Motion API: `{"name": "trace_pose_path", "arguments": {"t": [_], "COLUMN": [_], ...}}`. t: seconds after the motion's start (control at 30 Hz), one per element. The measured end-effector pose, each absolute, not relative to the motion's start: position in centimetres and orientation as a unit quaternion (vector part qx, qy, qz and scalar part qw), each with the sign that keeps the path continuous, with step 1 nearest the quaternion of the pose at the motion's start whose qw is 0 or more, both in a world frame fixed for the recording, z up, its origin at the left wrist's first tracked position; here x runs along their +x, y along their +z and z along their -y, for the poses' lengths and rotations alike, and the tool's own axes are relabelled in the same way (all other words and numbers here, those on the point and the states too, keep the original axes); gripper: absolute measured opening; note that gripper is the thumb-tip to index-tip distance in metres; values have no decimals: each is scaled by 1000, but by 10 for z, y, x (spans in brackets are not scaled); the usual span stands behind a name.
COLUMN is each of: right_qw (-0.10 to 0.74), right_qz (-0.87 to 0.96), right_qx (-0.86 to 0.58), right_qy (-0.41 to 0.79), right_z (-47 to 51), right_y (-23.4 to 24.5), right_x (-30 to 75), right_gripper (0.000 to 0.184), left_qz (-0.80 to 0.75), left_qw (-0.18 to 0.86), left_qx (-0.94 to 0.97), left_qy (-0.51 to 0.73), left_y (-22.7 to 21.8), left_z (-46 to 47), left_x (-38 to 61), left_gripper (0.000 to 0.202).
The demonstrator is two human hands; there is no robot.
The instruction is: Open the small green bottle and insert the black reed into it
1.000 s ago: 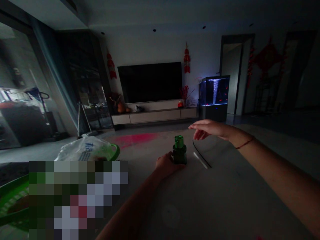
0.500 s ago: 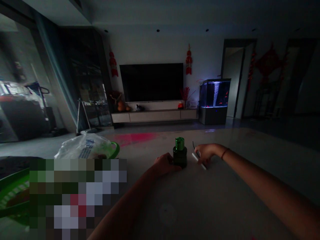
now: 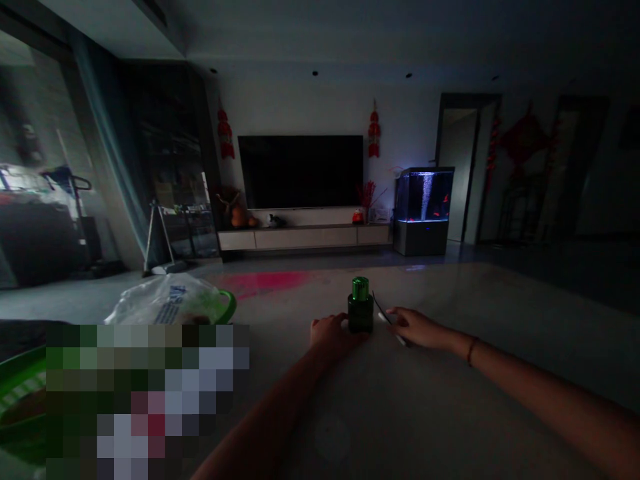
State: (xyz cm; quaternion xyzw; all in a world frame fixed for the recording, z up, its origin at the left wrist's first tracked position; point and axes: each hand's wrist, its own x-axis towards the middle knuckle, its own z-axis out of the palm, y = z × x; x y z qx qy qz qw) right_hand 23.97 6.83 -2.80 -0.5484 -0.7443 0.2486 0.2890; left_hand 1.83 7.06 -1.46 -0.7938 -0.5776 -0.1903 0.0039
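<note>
Our left hand (image 3: 332, 335) grasping left side of dark green bottle (image 3: 361, 315), bottle upright on pale tabletop (image 3: 465, 393), away from edges. Green cap (image 3: 360, 289) seated, nothing opened so far. Our right hand (image 3: 419, 329) just right of bottle, fingers (image 3: 400, 318) on white stick (image 3: 401, 341); pinched or merely touching, cannot tell. Thin black wire (image 3: 376, 304) beside bottle.

white stick (image 3: 383, 318) partly hidden, pixelated patch (image 3: 147, 400)

Dark green noted on the glass bottle (image 3: 360, 315), bright metallic green on its cap (image 3: 359, 288); red thread (image 3: 471, 351) seen rightward of it.
</note>
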Motion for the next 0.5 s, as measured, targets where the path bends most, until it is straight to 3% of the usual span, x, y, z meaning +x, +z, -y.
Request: {"name": "trace_pose_path", "arguments": {"t": [0.23,0.4,0.5], "right_qw": [387,438,470], "right_qz": [709,680,655], "right_qx": [-524,-541,-576], "right_qy": [270,231,140], "right_z": [-46,-36,-33], "right_y": [-41,-42,-41], "right_x": [242,239,245], "right_gripper": [26,10,19], "left_qz": [576,583,592], "left_qw": [-14,-18,-31], "left_qx": [-795,-793,-786], "left_qy": [-191,-177,-177], "left_y": [-11,-9,-10], "left_z": [-64,-50,-41], "left_x": [15,17,15], "left_gripper": [66,35,23]}}
